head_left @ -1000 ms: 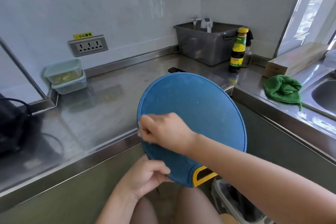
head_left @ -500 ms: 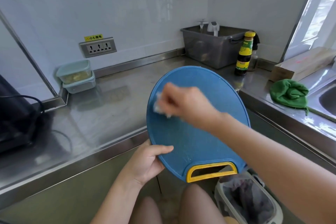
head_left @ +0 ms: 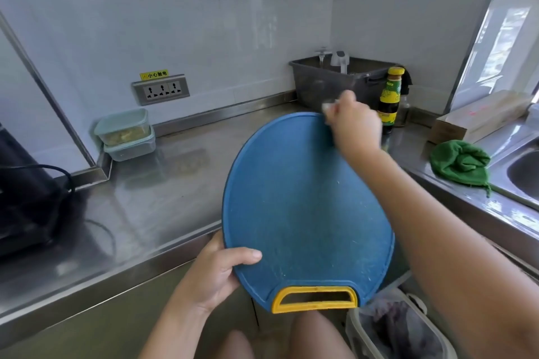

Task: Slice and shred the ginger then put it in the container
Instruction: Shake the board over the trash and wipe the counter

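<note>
A round blue cutting board [head_left: 303,207] with a yellow handle is tilted off the counter's front edge, above a waste bin. My left hand [head_left: 217,271] grips its lower left rim, thumb on top. My right hand [head_left: 351,121] is at the board's far edge and pinches a small white wad [head_left: 329,105], probably tissue. Two stacked lidded containers [head_left: 125,132] with yellowish shreds inside stand against the back wall at the left. No loose ginger or knife shows.
A white waste bin [head_left: 396,326] sits on the floor under the board. A grey tub [head_left: 335,81] and a sauce bottle [head_left: 390,99] stand at the back corner. A green cloth [head_left: 460,162] lies beside the sink [head_left: 525,172]. A black appliance [head_left: 26,192] is at the left.
My right hand with the wad has swept across the board from its near left side up to its far edge. The board has turned so its handle faces me.
</note>
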Motion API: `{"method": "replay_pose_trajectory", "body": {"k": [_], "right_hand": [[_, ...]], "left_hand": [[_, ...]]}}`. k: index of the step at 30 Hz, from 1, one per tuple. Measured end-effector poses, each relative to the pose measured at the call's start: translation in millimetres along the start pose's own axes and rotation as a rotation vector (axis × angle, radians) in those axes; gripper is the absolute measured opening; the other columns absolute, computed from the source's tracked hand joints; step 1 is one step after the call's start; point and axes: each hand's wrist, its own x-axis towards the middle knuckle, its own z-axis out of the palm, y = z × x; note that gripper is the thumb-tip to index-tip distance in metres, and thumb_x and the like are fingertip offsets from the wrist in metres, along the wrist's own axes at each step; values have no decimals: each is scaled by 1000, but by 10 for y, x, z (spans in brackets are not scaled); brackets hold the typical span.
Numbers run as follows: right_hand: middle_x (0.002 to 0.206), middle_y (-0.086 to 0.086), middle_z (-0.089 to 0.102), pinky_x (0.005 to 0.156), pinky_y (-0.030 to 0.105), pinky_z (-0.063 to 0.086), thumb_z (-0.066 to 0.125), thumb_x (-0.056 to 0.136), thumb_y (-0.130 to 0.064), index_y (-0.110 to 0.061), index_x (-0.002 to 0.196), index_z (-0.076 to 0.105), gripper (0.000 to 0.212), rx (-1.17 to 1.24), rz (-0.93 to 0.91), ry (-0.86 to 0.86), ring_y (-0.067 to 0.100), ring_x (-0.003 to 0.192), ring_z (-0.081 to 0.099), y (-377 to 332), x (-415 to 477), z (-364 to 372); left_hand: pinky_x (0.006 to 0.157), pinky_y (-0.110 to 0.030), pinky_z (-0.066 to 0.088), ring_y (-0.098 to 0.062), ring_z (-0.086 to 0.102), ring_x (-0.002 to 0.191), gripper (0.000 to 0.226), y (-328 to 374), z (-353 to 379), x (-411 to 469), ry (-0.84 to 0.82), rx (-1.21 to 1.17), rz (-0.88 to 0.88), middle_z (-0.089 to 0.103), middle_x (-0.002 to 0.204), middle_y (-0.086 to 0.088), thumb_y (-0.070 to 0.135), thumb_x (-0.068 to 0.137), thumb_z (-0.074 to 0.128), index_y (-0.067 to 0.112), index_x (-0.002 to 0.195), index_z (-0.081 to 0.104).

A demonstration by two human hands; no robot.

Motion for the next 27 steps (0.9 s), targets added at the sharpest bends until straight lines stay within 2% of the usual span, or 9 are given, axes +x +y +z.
{"method": "replay_pose_trajectory", "body": {"k": [2, 5, 10, 13, 15, 18, 22, 24, 27], "right_hand": [[103, 27, 62, 66, 36, 34, 39, 97, -25, 1, 106, 49, 29, 21, 191, -35, 44, 94, 58, 346, 59, -2], [96, 25, 62, 63, 36, 33, 38, 98, -22, 1, 99, 49, 25, 157, 221, 73, 41, 85, 57, 400, -14, -47], [63, 10, 61, 50, 36, 40, 51, 93, -30, -13, 76, 46, 25, 470, -212, 243, 32, 56, 56, -521, -506, -312], [52, 0, 46, 35, 25, 27, 54, 88, -24, -13, 63, 47, 28, 390, -568, 344, 20, 39, 32, -941, -961, -166], [52, 1, 44, 32, 26, 28, 52, 89, -23, -13, 62, 48, 29, 383, -612, 352, 20, 39, 33, -890, -959, -42], [56, 4, 56, 38, 29, 34, 49, 90, -27, -14, 67, 47, 26, 324, -420, 308, 29, 45, 53, -545, -685, 14], [84, 22, 63, 61, 36, 31, 42, 96, -28, -8, 86, 46, 23, 175, 167, 69, 43, 81, 59, 426, -269, 67], [97, 28, 62, 66, 36, 32, 41, 96, -26, -4, 88, 49, 25, 165, 382, 36, 44, 90, 57, 842, -234, 78], [89, 23, 63, 65, 34, 32, 40, 98, -28, -1, 87, 52, 31, 286, 375, 206, 39, 83, 57, 859, -275, 7]], "left_hand": [[64, -34, 57, -27, 70, 84, 40, -2, -44, -13, 54, -50, 28, 72, 94, -16, -10, 55, 56, 6, 87, 75], [67, -37, 58, -28, 69, 85, 44, 18, -45, 33, 80, -89, 42, 71, 97, -16, -11, 57, 52, 5, 92, 72], [72, -40, 59, -31, 67, 90, 48, -15, 97, 123, 84, -97, 16, 70, 100, -17, -10, 57, 54, 5, 102, 64], [68, -37, 58, -28, 68, 84, 47, -26, 207, 145, 72, -119, 32, 71, 93, -15, -10, 56, 53, 6, 99, 64], [64, -37, 58, -28, 69, 79, 47, -24, 248, 130, 88, -149, 42, 71, 88, -15, -10, 55, 51, 4, 98, 62], [59, -37, 57, -29, 70, 77, 47, -49, 264, 78, 117, -182, 56, 71, 88, -16, -9, 54, 49, 3, 98, 63], [60, -36, 57, -28, 70, 80, 47, -1, 231, 49, 155, -235, 112, 72, 92, -15, -14, 54, 48, 7, 88, 73], [60, -36, 58, -27, 70, 79, 47, 60, 212, 62, 182, -235, 139, 72, 92, -14, -18, 57, 48, 5, 94, 67], [63, -36, 59, -25, 70, 79, 46, 104, 234, 104, 202, -209, 147, 72, 91, -11, -21, 73, 35, 6, 99, 62]]}}
